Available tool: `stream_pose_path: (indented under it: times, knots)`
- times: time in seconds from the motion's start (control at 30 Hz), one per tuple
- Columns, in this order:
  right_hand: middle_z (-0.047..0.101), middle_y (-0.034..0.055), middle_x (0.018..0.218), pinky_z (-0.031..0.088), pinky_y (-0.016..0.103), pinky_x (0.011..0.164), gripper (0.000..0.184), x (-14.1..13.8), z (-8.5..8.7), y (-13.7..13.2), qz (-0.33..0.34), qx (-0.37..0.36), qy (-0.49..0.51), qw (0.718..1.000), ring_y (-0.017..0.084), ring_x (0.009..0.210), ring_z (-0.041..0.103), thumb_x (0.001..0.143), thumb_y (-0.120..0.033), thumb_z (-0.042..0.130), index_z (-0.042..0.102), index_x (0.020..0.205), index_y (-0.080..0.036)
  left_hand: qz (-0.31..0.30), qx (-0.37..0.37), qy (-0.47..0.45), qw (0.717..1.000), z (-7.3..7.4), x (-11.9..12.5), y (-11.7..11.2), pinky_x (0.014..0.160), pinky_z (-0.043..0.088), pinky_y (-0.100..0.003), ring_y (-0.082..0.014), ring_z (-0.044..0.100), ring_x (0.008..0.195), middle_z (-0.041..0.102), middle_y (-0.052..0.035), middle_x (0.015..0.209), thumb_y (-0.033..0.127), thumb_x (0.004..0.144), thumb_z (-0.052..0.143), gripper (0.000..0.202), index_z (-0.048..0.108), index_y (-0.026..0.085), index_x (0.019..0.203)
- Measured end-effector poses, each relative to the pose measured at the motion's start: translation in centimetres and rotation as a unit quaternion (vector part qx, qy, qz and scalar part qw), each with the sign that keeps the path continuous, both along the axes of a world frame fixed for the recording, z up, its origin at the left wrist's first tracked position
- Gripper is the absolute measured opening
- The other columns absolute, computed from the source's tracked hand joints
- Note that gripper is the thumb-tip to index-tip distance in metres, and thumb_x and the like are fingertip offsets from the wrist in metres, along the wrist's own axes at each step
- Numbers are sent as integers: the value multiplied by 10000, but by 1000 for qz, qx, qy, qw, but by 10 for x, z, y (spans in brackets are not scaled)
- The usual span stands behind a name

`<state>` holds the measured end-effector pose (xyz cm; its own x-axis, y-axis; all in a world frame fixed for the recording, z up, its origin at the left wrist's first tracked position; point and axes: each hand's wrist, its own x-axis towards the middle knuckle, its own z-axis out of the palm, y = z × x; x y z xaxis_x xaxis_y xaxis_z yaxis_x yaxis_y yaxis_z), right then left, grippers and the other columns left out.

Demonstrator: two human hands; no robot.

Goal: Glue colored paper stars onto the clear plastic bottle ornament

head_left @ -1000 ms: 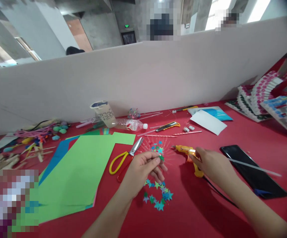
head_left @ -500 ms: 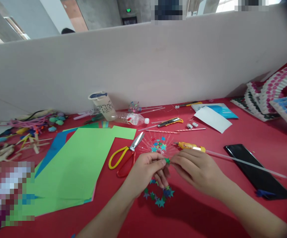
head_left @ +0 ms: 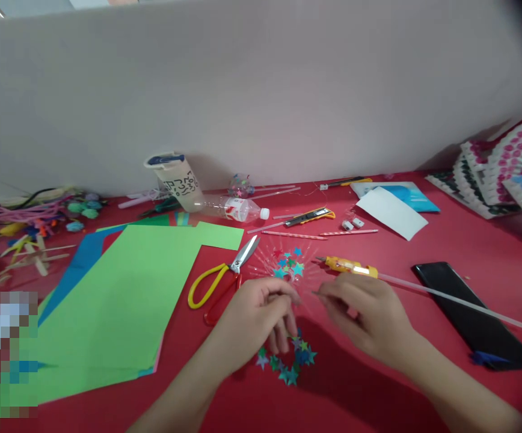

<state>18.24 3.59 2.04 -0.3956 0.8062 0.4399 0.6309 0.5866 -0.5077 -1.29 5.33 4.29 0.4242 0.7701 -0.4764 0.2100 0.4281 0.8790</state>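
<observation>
Side by side above the red table are my left hand (head_left: 261, 313) and my right hand (head_left: 364, 304), a gap between them. The left has its thumb and forefinger closed together and the other fingers curled down; what it holds, if anything, is hidden. My right hand pinches a thin, needle-like piece (head_left: 316, 293), its tip pointing left. Under the left hand, blue, green and purple paper stars (head_left: 290, 373) form a loose curve, partly covered by the fingers. Beyond both hands, a clear ribbed plastic piece (head_left: 265, 258) holds small loose stars (head_left: 297, 269).
Scissors (head_left: 209, 285) and green paper sheets (head_left: 116, 294) lie left. A yellow-handled tool (head_left: 351, 266), clear stick (head_left: 459, 294) and black phone-like slab (head_left: 468, 313) are right. Behind are a plastic bottle (head_left: 238, 208), a cutter (head_left: 308, 217), a cup (head_left: 180, 183) and the white partition (head_left: 261, 96).
My hands have drawn apart, the right one moving away from the left. The green star that showed between the fingertips is out of sight. The view has tilted down.
</observation>
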Motion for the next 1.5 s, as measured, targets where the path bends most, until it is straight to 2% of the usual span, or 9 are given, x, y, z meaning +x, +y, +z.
stream_pose_path:
  times: [0.07, 0.17, 0.27, 0.37, 0.5, 0.63, 0.7, 1.1, 1.5]
  knots:
    - [537, -27, 566, 365, 218, 468, 108, 1, 1, 4, -55, -169, 116, 977, 97, 485, 469, 852, -212, 486, 584, 811, -188, -5, 17, 52, 998, 5, -6, 0, 309, 333, -142, -72, 478, 307, 591, 32, 501, 231, 836, 396, 259, 588, 160, 994]
    - [382, -92, 428, 266, 187, 370, 127, 1, 2, 13, -72, -373, 250, 891, 66, 366, 345, 824, -300, 541, 553, 769, -186, -42, 33, 103, 993, 8, -10, -3, 307, 305, -121, -56, 427, 294, 571, 54, 472, 307, 873, 390, 373, 520, 194, 1204]
    - [342, -108, 393, 190, 176, 356, 134, -2, -3, 21, -60, -445, 313, 837, 48, 345, 286, 783, -307, 587, 563, 750, -180, -73, 44, 126, 988, 5, -9, -5, 319, 311, -115, -54, 406, 295, 554, 74, 455, 322, 884, 387, 454, 410, 235, 1329]
    - [333, -110, 385, 159, 182, 363, 117, -6, -11, 25, -66, -469, 333, 816, 39, 342, 251, 768, -285, 594, 573, 736, -174, -87, 25, 113, 989, 1, -7, -5, 315, 306, -116, -61, 417, 301, 569, 74, 475, 301, 885, 380, 527, 288, 232, 1399]
    - [321, -110, 428, 171, 190, 382, 90, -6, -10, 28, -50, -473, 293, 830, 50, 372, 252, 779, -270, 571, 556, 774, -182, -93, -20, 68, 993, -2, -5, -2, 314, 308, -117, -64, 423, 303, 573, 69, 481, 277, 881, 379, 550, 249, 204, 1410]
    - [399, -71, 577, 239, 195, 449, 59, -2, 4, 32, 14, -424, 164, 891, 69, 489, 319, 811, -221, 520, 544, 766, -191, -89, -43, 40, 994, -4, -5, 2, 313, 312, -117, -64, 430, 305, 578, 53, 489, 283, 885, 376, 513, 292, 180, 1381]
    - [426, -59, 615, 267, 198, 478, 88, -1, 10, 35, 38, -402, 104, 909, 78, 533, 352, 829, -206, 489, 552, 768, -196, -86, -51, 34, 994, -6, -5, 4, 304, 306, -117, -64, 424, 299, 576, 47, 488, 296, 885, 383, 505, 306, 167, 1367]
    - [460, -59, 598, 278, 197, 480, 100, 2, 12, 50, 69, -414, -38, 907, 85, 534, 394, 807, -213, 483, 568, 755, -202, -35, -52, 48, 997, -20, 6, 9, 277, 273, -122, -63, 414, 287, 542, 66, 472, 327, 856, 436, 319, 526, 191, 1130]
    - [566, -59, 645, 298, 216, 526, 111, 0, 9, 48, 51, -353, -116, 927, 93, 585, 472, 829, -213, 491, 587, 776, -228, -23, -44, 52, 997, -30, 7, 6, 276, 272, -119, -59, 413, 295, 545, 71, 476, 301, 851, 448, 304, 532, 208, 1128]
